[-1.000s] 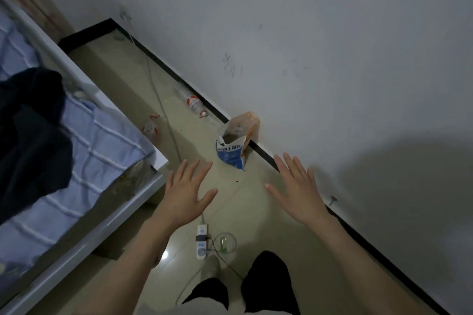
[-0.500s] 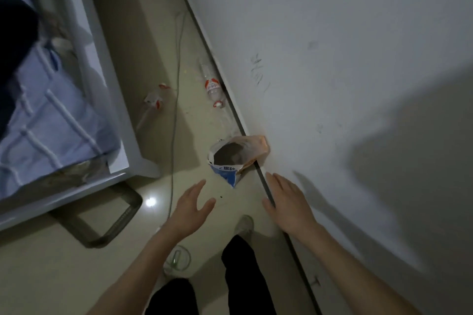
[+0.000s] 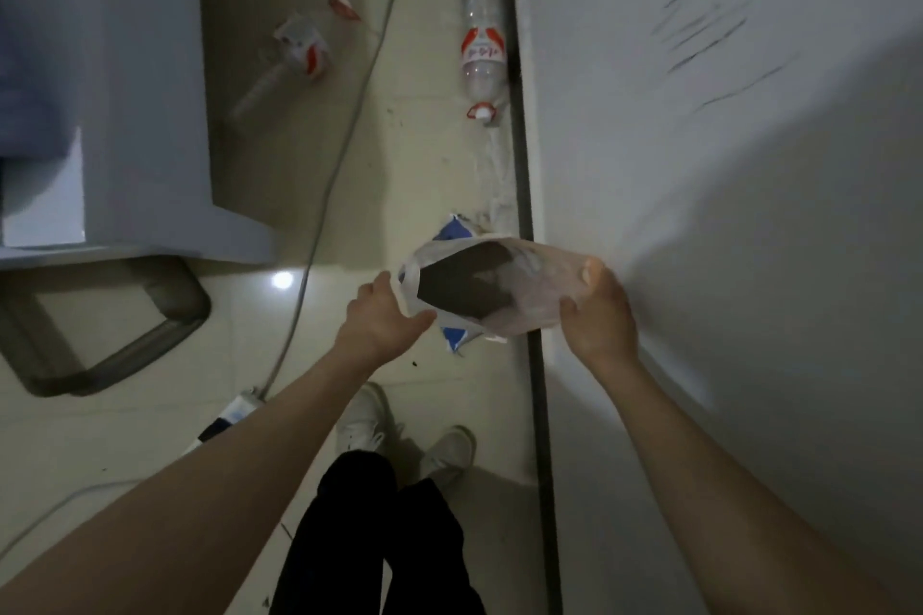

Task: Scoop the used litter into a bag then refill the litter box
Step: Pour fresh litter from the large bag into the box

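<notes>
Open bag on the floor against the wall, mouth up, dark litter inside. Left hand closed on the near-left rim, thumb over the edge. Right hand gripping the right rim beside the baseboard. Bottle lying farther along the wall. Cable across the floor.

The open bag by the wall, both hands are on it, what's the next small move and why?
Probably lift the bag straight up, keeping its mouth level. The left hand and right hand grip opposite sides of the rim, it stands open by the wall, and dark granules show inside, so tilting could spill them.
</notes>
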`<state>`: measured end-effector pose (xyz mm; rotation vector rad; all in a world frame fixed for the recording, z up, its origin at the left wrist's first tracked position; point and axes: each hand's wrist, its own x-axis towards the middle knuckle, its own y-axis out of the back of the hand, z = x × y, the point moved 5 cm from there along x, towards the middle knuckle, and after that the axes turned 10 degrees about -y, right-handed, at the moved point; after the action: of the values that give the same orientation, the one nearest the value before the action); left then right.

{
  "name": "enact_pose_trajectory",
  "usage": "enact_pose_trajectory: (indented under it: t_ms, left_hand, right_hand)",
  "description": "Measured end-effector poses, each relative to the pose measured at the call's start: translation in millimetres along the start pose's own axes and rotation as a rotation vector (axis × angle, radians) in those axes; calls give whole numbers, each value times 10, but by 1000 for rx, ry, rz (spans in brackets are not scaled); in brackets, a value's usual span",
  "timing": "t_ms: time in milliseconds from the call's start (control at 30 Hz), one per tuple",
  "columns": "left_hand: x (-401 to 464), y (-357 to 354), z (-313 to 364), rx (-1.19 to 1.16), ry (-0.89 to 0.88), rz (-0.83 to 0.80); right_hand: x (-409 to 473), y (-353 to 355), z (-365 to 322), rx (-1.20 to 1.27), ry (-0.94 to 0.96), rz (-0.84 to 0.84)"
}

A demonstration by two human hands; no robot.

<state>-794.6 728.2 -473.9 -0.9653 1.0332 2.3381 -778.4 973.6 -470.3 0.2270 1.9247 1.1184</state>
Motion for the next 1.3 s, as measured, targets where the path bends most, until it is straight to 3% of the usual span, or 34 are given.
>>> enact_pose_trajectory:
  t_ms: [100, 200, 267, 333, 600, 900, 1100, 1300]
  left_hand:
    - [257, -79, -62, 14, -37, 84]
    - [324, -141, -81, -338, 11, 122]
    - [272, -144, -151, -633, 117, 135]
    - [138, -74, -256, -778, 232, 130]
    - [-1110, 669, -391, -890, 329, 160]
    - [-3634, 1065, -877, -1135, 399, 503]
    - [-4976, 1198, -1458, -1251, 418, 744]
    - [-6110, 961, -2025, -1484, 450, 931]
  right_hand:
    - [248, -183, 103, 125, -109, -34]
    - [226, -223, 86, 360, -254, -137]
    - [110, -262, 60, 469, -304, -249]
    - [-61, -249, -13, 510, -311, -315]
    - [-1162, 364, -545, 445, -264, -414]
    - [-2879, 920, -1057, 289, 59, -570]
    - [-4328, 824, -1696, 135, 319, -733]
    - [-5542, 526, -1891, -74, 580, -820]
